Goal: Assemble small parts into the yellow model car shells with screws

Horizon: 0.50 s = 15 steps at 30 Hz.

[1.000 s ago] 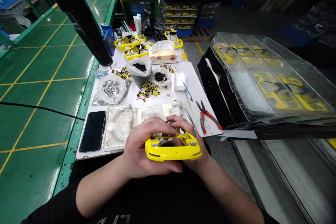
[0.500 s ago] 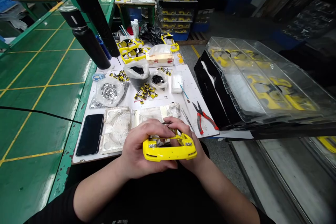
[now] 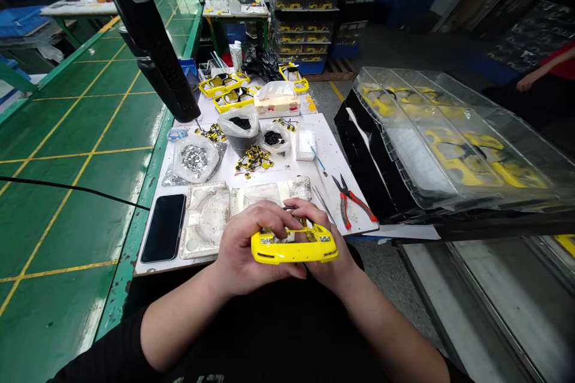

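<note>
Between my two hands is a yellow toy car body (image 3: pixel 294 251), its front end with small clear headlights turned toward me. My left hand (image 3: pixel 247 245) grips it from the left, fingers over the top and thumb beneath. On the other side my right hand (image 3: pixel 335 257) closes round the back and right flank; some of its fingers are hidden behind the shell. Just beyond the hands lies a whitish foam holder (image 3: pixel 206 215) with a round hollow. Red-handled pliers (image 3: pixel 345 203) and metal tweezers (image 3: pixel 323 203) rest to the right.
A phone (image 3: pixel 164 227) lies at left. Farther back are a bag of silvery pieces (image 3: pixel 195 158), bags of black parts (image 3: pixel 240 125), small yellow-black parts (image 3: pixel 254 158) and more yellow car bodies (image 3: pixel 236 97). A clear-lidded case (image 3: pixel 449 131) stands right; a black upright device (image 3: pixel 153 42) rises left.
The view has shifted, so the table sits slightly farther right. The car body is still in both hands, tilted a little differently. A person's arm has come into view at far right.
</note>
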### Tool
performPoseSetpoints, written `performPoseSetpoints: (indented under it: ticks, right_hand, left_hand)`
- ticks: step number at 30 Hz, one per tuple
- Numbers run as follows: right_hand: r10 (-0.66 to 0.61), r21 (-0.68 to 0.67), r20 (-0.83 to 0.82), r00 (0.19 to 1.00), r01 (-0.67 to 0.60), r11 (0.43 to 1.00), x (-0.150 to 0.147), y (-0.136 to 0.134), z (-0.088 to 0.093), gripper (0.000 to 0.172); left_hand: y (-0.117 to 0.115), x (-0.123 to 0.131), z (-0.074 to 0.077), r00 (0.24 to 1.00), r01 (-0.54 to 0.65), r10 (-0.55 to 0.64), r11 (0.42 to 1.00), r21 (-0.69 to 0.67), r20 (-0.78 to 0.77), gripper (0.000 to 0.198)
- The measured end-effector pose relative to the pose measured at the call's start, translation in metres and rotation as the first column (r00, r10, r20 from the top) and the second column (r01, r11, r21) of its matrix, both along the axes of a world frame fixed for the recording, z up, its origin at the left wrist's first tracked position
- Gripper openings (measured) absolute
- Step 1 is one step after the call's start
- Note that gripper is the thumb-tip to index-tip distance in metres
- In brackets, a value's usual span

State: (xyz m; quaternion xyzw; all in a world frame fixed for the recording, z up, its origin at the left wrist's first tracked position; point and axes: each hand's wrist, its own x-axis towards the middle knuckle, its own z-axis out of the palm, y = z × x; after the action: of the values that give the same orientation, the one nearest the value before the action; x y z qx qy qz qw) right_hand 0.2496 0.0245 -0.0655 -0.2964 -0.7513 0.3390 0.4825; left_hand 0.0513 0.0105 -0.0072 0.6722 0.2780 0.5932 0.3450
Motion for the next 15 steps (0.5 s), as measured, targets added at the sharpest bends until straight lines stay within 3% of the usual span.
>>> performPoseSetpoints:
  ticks: [10,15]
  right_hand:
    - [-0.009,0.007,-0.008,1.000,0.009,1.000,-0.001,-0.001,-0.001,0.037]
    - [-0.056,0.089,-0.045,0.997,0.059,0.994,-0.009,0.003,-0.011,0.040]
  left_hand:
    - [0.001,0.004,-0.005,0.999,-0.025,0.025,1.000,-0.003,0.036,0.047]
    - [-0.002,-0.003,-0.007,0.999,-0.046,0.046,0.998,-0.033,0.014,0.050]
